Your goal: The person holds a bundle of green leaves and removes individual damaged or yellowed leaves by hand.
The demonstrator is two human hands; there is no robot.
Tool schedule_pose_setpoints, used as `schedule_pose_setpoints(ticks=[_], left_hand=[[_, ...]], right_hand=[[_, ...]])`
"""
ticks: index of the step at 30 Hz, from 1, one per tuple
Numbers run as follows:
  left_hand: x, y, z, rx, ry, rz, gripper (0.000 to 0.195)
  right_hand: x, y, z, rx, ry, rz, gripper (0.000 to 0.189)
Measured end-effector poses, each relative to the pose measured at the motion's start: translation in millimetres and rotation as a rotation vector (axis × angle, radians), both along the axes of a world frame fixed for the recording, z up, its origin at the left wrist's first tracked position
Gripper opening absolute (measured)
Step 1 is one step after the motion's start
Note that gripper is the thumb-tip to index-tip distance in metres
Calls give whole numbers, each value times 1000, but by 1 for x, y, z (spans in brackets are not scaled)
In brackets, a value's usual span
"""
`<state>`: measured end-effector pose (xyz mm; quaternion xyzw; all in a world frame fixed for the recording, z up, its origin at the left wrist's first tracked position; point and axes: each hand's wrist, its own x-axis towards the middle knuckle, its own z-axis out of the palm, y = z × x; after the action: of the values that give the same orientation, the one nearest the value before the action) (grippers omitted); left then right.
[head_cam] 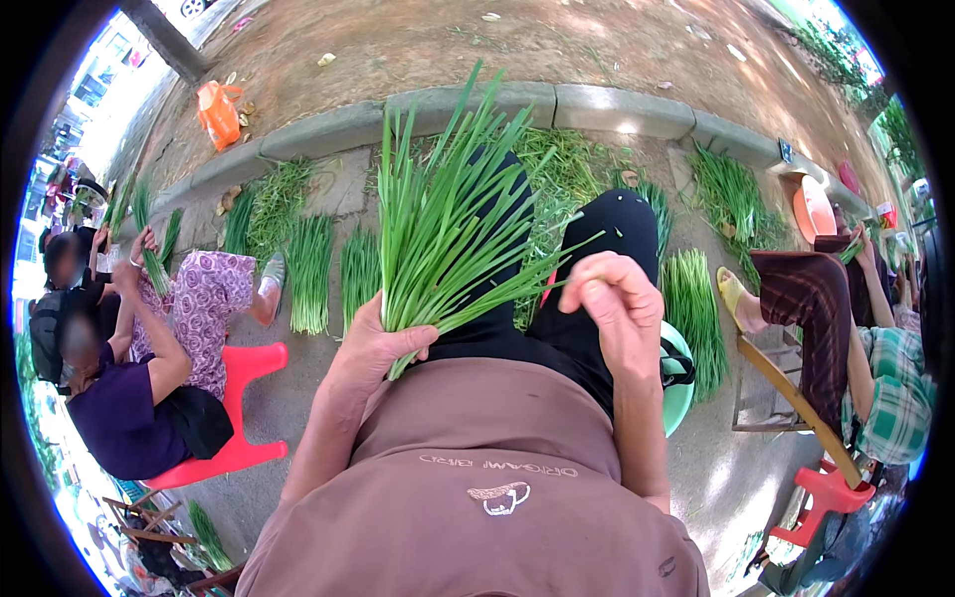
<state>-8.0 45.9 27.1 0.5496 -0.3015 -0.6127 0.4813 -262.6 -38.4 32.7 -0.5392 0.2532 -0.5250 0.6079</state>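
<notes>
A fanned bunch of garlic chives (440, 246) is in my left hand (380, 336), which grips it near the pale cut ends above my lap. The long green leaves spread up and to the right. My right hand (615, 306) is raised over my right thigh, thumb and forefinger brought together beside the tips of the rightmost leaves. Whether a leaf is pinched between those fingers is unclear. Beyond my knees lies a heap of loose trimmed leaves (559, 160). Bundles of chives (310, 272) rest on the pavement to the left, and another bundle (694, 321) lies to the right.
A person on a red plastic stool (254, 410) sits at left; another person in a green checked shirt (895, 395) is at right, by a wooden chair (798, 403). A green basin (675, 407) stands beside my right hip. A stone kerb (619, 112) crosses ahead, with an orange bag (218, 116) beyond.
</notes>
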Motion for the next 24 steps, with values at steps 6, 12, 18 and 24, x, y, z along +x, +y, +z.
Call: schedule_pose_setpoints(ticks=[6,12,18,24], left_hand=[[-7,-1,3,14,-4,-20,44],[-7,0,-3,24,-50,-46,41],[-8,1,-10,9,-71,-60,40],[-10,2,-6,19,-72,-46,40]], right_hand=[[30,-19,21,-438,586,-72,14],[45,-26,18,-489,864,-207,12],[39,-24,4,-508,886,-160,10],[35,-18,1,-568,885,-152,9]])
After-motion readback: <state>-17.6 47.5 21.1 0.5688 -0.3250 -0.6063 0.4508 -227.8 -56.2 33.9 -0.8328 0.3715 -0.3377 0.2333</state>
